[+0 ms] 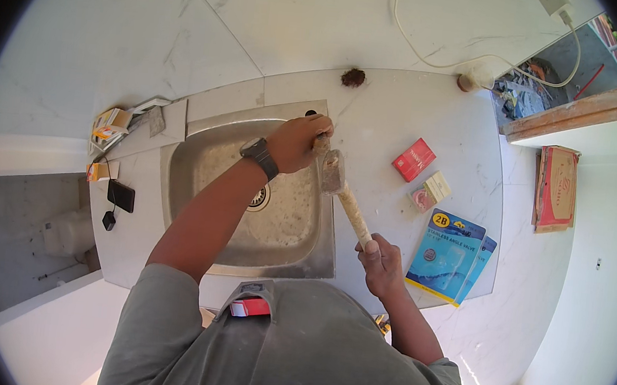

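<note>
My right hand (381,266) is closed round the lower handle of the hammer (353,212), near the counter's (400,90) front edge. The hammer's head is by the sink's right rim, just beside my left hand (298,143). That hand is curled tight round a dusty piece (320,146) I cannot make out, near the sink's back right corner. The sink (283,220) holds its drain (258,196) and pale grime. Between the sink and the counter's right edge lie a red box (413,159) and a cream box (437,186); I cannot see inside either. Two blue packs (445,254) overlap at the front right corner. My shirt pocket (260,290) holds a red pack (249,306).
</note>
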A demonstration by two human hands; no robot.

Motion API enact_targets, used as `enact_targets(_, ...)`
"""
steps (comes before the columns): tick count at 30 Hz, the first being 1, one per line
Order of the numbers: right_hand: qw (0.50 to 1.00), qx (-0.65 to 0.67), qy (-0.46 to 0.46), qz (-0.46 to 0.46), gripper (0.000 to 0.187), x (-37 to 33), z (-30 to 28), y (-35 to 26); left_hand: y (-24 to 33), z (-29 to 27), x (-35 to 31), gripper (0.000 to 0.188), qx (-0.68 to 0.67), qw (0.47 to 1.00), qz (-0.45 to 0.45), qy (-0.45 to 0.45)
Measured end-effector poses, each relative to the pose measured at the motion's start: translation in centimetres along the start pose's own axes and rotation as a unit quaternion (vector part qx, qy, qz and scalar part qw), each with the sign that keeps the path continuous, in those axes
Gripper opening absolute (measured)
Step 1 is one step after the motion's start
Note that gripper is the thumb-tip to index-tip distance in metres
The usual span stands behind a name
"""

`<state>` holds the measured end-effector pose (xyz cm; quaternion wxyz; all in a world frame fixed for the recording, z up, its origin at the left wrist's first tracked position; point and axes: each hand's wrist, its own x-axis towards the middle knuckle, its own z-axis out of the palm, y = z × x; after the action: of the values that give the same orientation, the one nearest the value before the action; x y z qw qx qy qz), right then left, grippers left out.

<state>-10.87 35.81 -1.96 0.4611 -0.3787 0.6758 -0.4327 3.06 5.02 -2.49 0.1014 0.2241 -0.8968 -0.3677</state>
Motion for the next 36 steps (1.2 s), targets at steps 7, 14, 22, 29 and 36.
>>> enact_targets(7,0.978,0.039,0.018,-0.205,0.055,1.6,0.8,-0.4,0.4,0.0,0.5,0.021,-0.008,1.0,-0.009,-0.006)
enact_targets(14,0.999,0.036,-0.004,0.015,0.063,1.3,1.6,-1.5,-0.4,0.1,0.3,0.025,-0.025,1.0,0.004,0.011)
enact_targets(22,0.999,-0.028,-0.01,0.02,0.064,2.7,1.6,-1.8,-0.8,0.0,0.3,0.019,-0.027,1.0,-0.012,0.003)
enact_targets(29,0.989,0.131,0.004,-0.072,0.062,1.8,1.3,-0.5,-1.3,0.4,0.3,0.019,-0.011,1.0,-0.008,0.02)
enact_targets(36,0.997,-0.052,0.003,0.054,0.064,2.4,1.2,-2.4,-1.9,0.0,0.8,0.013,0.002,0.999,-0.033,-0.019)
